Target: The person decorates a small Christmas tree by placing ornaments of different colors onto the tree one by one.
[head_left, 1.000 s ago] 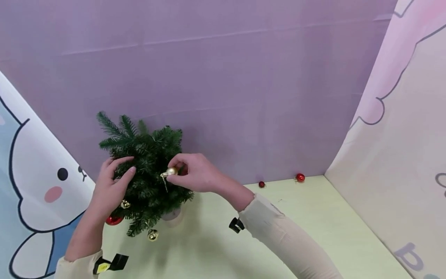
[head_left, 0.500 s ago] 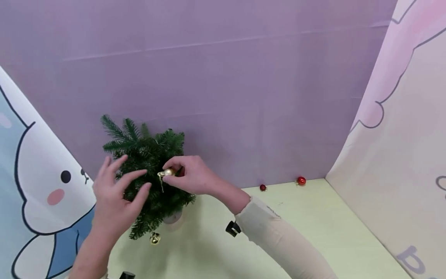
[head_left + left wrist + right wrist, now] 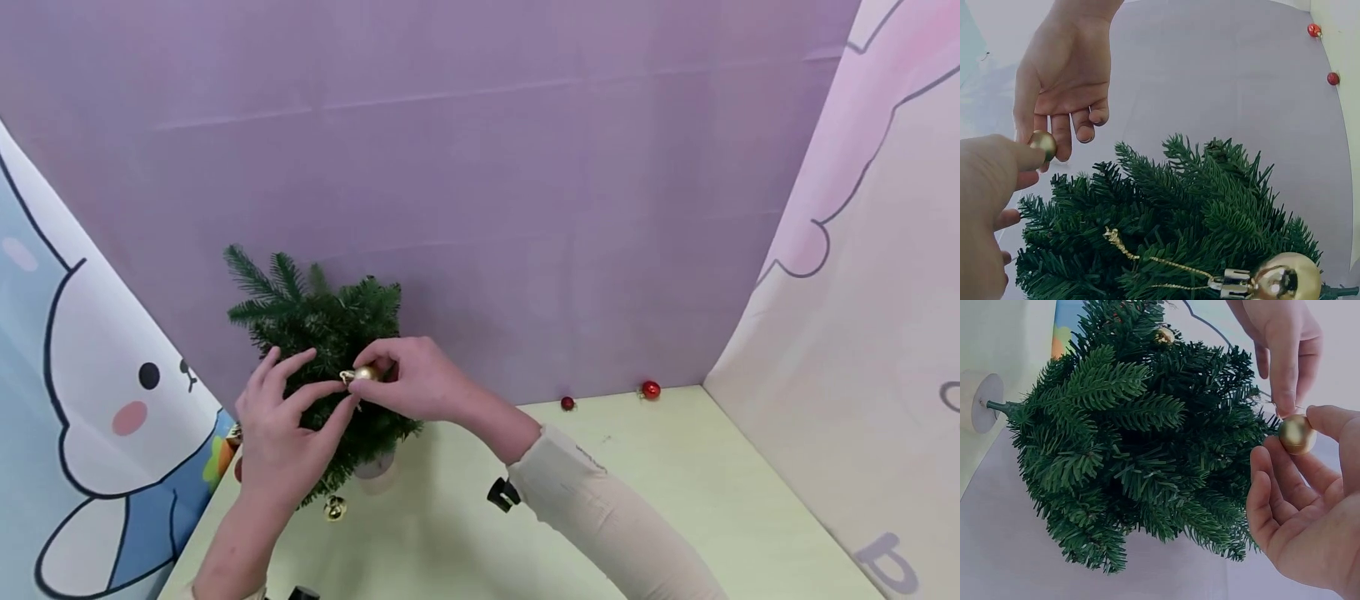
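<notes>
Gold bauble [image 3: 365, 373] in right hand [image 3: 422, 381]

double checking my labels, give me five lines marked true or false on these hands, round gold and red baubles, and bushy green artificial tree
The right hand holds a matte gold bauble. True.
The left hand lies on the table. False: the left hand is raised beside that bauble.
The creased backdrop is yellow. False: the backdrop is purple.
In the head view, a bright red bauble lies right of the tree. True.
In that view, a shiny gold bauble shows at the tree's lower edge. True.
</notes>
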`<state>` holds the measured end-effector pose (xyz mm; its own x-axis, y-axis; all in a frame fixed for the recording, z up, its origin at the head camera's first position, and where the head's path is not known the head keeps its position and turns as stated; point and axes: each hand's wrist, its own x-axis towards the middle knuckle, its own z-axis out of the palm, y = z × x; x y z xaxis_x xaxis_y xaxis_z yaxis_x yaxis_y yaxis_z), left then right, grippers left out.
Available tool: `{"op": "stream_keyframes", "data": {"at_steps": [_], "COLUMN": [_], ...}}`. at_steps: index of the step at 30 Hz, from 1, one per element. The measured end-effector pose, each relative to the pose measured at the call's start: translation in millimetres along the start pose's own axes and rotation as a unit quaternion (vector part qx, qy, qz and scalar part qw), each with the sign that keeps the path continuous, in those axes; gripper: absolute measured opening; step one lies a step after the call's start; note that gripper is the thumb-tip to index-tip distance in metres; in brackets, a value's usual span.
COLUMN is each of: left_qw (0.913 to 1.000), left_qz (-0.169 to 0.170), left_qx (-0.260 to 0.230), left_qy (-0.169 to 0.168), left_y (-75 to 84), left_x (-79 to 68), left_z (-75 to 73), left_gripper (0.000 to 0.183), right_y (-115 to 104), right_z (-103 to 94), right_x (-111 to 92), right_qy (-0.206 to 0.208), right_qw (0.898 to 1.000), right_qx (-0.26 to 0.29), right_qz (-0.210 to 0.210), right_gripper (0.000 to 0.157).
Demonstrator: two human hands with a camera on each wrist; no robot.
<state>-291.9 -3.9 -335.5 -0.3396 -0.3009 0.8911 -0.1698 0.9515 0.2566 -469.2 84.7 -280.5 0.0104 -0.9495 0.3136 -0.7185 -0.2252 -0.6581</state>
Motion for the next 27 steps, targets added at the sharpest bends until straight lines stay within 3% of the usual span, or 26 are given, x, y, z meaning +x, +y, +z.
{"op": "stream_keyframes", "data": {"at_steps": [5,12,18,23,27], "left_qw": [0.9998,0.9999,0.9996,0.9993,0.9993], "left_qz": [-0.012,-0.013,-0.007,0.0,0.005], "left_qx": [-0.003,0.009,0.014,0.027,0.025], "left_qy": [0.015,-0.005,-0.022,-0.027,-0.029], "left_y": [-2.8,-6.2,-6.0,-3.6,-1.6], "left_x": [-0.2,1.4,6.5,5.4,5.8], "left_z": [0.3,-1.7,-1.6,-1.9,-1.2], "left_gripper": [0.014,0.008,0.006,0.006,0.007], "right_y": [5,19,21,16,12], "right_z": [0.6,4.4,6.5,10.1,14.8], "right_x": [0,-3,-7,-12,-11], "right_qy": [-0.004,-0.006,-0.003,-0.012,0.005], "right_qw": [1.0,1.0,0.997,0.994,0.992], "right_qx": [-0.014,-0.014,-0.071,-0.106,-0.128], "right_qz": [0.005,0.021,-0.001,0.013,-0.001], "right_gripper": [0.026,0.025,0.027,0.031,0.03]}}
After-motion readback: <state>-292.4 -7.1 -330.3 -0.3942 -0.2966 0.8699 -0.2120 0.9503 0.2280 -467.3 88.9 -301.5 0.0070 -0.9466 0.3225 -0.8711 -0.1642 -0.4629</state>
